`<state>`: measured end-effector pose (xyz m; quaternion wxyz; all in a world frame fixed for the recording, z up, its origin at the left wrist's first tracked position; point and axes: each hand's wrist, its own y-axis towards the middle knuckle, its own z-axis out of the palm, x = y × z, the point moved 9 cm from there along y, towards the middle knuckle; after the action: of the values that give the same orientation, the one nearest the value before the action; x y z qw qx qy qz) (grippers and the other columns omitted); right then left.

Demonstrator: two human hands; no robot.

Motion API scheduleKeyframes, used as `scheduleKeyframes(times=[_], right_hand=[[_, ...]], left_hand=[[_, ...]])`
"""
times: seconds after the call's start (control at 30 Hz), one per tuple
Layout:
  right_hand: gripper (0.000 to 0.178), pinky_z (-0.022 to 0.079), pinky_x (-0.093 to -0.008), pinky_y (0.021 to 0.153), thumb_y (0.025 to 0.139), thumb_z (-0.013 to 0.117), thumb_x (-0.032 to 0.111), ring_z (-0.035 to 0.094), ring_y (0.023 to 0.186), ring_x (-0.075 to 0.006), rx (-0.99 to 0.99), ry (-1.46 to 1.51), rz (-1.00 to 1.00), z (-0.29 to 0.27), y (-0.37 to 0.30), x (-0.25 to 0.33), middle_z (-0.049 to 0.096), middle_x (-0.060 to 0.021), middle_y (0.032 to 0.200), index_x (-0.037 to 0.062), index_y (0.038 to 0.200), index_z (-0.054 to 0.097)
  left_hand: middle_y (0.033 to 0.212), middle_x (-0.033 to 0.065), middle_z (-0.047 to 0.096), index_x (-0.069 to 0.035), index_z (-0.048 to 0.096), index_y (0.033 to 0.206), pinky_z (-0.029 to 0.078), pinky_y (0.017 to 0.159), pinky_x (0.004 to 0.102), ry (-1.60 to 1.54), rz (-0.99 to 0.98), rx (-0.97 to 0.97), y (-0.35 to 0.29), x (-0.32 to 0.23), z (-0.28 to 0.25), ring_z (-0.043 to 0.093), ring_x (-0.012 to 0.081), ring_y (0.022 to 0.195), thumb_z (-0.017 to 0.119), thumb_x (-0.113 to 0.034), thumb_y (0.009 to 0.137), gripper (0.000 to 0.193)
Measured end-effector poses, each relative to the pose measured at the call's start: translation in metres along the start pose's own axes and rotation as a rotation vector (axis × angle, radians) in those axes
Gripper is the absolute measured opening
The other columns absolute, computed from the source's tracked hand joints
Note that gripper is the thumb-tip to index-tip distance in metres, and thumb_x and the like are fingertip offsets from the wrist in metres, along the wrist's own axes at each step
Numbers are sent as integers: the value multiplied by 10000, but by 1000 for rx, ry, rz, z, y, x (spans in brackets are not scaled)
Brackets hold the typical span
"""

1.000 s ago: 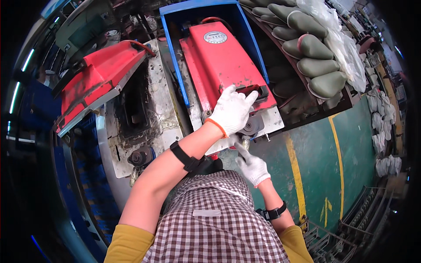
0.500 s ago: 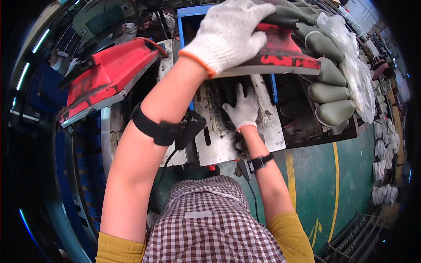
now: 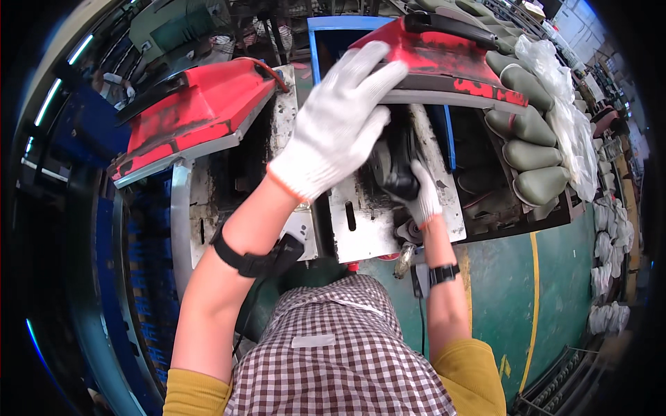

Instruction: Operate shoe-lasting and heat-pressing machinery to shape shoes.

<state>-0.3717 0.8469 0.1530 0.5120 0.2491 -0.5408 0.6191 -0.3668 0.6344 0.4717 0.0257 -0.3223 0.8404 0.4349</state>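
Note:
My left hand (image 3: 336, 128), in a white knitted glove with an orange cuff edge, is raised with its fingers apart. It overlaps the left end of a red machine cover (image 3: 444, 59) that has worn paint, a black handle and a grey lower edge; contact cannot be made out. My right hand (image 3: 425, 196), gloved the same way, is closed on the near end of a glossy black shoe-like piece (image 3: 401, 166). That piece stands tilted over the dark opening of a scuffed metal plate (image 3: 374, 225), beneath the raised cover. Its far end is partly hidden.
A second red cover (image 3: 201, 107) stands raised at the left above another metal plate (image 3: 302, 232). Several olive-green foot-shaped forms (image 3: 531, 154) line a rack on the right, beside clear plastic sheeting (image 3: 565, 125). Green floor (image 3: 499, 291) with yellow lines lies below.
My left hand has come off the top of the red cover, down and left. My right hand, earlier spread over the plate, now grips the black shoe-like piece. The view has shifted slightly.

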Motion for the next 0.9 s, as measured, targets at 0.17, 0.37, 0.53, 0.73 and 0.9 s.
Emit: scheduleKeyframes(times=[0.17,0.37,0.53,0.73,0.9], right_hand=[[580,536,-519,1025,1021,552,444,621,1265,-303,161,461,38,40,-96,-42,601,-140,1427,113,1492,485],[655,575,-568,919,1042,469,493,639,1223,-369,350,554,269,110,-161,-106,581,-181,1437,53,1524,421],[755,607,-532,639,1026,373,614,687,994,-475,671,795,600,206,-212,-106,592,-282,1353,35,1507,421],[756,623,-498,621,1026,434,587,699,986,-453,747,755,712,244,-237,-115,579,-290,1356,45,1547,360],[714,587,-494,944,1051,483,498,596,1270,-364,638,299,434,244,-230,-106,478,-206,1513,57,1585,306]], left_hand=[[1580,185,387,-20,249,1602,363,1178,408,-812,-738,130,-141,53,12,432,280,1438,627,-209,974,757],[1610,129,368,-90,159,1638,381,1159,378,-1358,-1237,14,-267,69,20,457,210,1412,492,-314,1077,690],[1407,75,586,-135,501,1431,410,1126,501,-1652,-1416,-414,-323,94,-1,507,254,1344,517,-359,1067,427],[1387,90,604,-98,495,1433,457,1095,494,-1523,-1445,-473,-363,107,-35,584,243,1261,539,-442,1049,518],[1368,108,626,-85,524,1432,483,1090,434,-1628,-1624,-522,-372,87,-49,622,250,1218,554,-500,1027,580]])
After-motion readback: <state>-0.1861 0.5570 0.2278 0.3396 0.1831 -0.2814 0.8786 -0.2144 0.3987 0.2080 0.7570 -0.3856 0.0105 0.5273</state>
